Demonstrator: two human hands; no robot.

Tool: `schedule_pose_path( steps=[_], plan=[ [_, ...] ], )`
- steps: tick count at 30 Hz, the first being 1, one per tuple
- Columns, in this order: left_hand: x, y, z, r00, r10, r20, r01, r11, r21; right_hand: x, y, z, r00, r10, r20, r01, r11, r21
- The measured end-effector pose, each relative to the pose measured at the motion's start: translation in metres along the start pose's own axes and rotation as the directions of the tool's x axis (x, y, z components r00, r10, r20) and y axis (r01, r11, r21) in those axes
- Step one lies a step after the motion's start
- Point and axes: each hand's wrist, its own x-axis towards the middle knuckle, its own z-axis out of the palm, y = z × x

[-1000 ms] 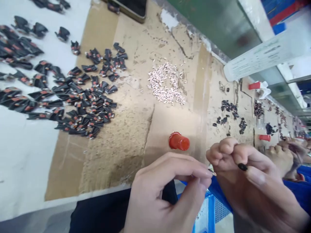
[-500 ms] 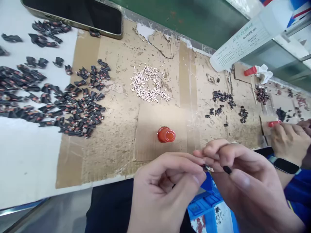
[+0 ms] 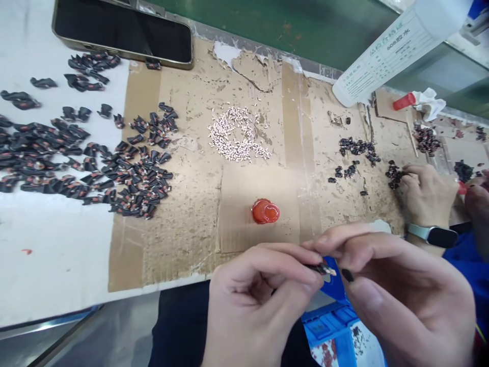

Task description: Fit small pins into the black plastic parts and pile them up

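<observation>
My left hand (image 3: 263, 295) pinches a small dark piece with a pale tip (image 3: 324, 268) between thumb and fingers. Close on its right, my right hand (image 3: 397, 285) holds a small black oval piece (image 3: 347, 275) between thumb and forefinger. The fingertips of both hands meet or nearly meet above the dark piece. Just beyond them a small red cup (image 3: 265, 211) with glossy red contents rests on a cardboard square (image 3: 237, 224). Farther back lies a ring-shaped spread of tiny pale pieces (image 3: 225, 145).
Many black folded pieces (image 3: 130, 176) cover the left side, below a phone (image 3: 122, 33). Dark bits (image 3: 357, 147) lie at right, near a leaning white bottle (image 3: 393, 51). Another person's hand (image 3: 428, 196) reaches in there. Blue bins (image 3: 328, 323) stand below the edge.
The view has shifted slightly, moving the table items rightward. The black oval is a little nearer the piece in my left hand. The other person's watch hand has moved to a dark pile.
</observation>
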Motion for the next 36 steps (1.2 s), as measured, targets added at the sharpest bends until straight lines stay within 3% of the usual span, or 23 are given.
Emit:
schedule_pose_path(
  steps=[4, 9, 20, 25, 32, 36],
  plan=[
    [-0.003, -0.001, 0.008, 0.993, 0.088, -0.080, -0.085, 0.996, 0.030, 0.001, -0.001, 0.001, 1.000, 0.002, 0.001, -0.002, 1.000, -0.031],
    [-0.005, 0.003, 0.011, 0.990, 0.077, -0.120, -0.066, 0.993, 0.094, 0.001, -0.001, 0.000, 1.000, -0.011, -0.021, 0.010, 0.999, -0.037],
    [-0.005, 0.005, 0.011, 0.988, 0.103, -0.112, -0.093, 0.991, 0.097, 0.002, -0.005, -0.001, 0.999, -0.037, 0.022, 0.039, 0.995, -0.088],
    [-0.006, 0.011, 0.011, 0.988, 0.078, -0.136, -0.053, 0.982, 0.180, 0.001, -0.006, -0.001, 0.998, -0.058, 0.023, 0.060, 0.991, -0.122],
    [-0.005, 0.012, 0.010, 0.988, 0.113, -0.101, -0.088, 0.970, 0.228, 0.003, -0.007, 0.000, 0.999, -0.023, 0.027, 0.026, 0.991, -0.133],
    [-0.005, 0.010, 0.010, 0.985, 0.120, -0.122, -0.096, 0.978, 0.186, 0.002, -0.009, -0.001, 0.999, -0.035, 0.023, 0.038, 0.987, -0.154]
  ],
)
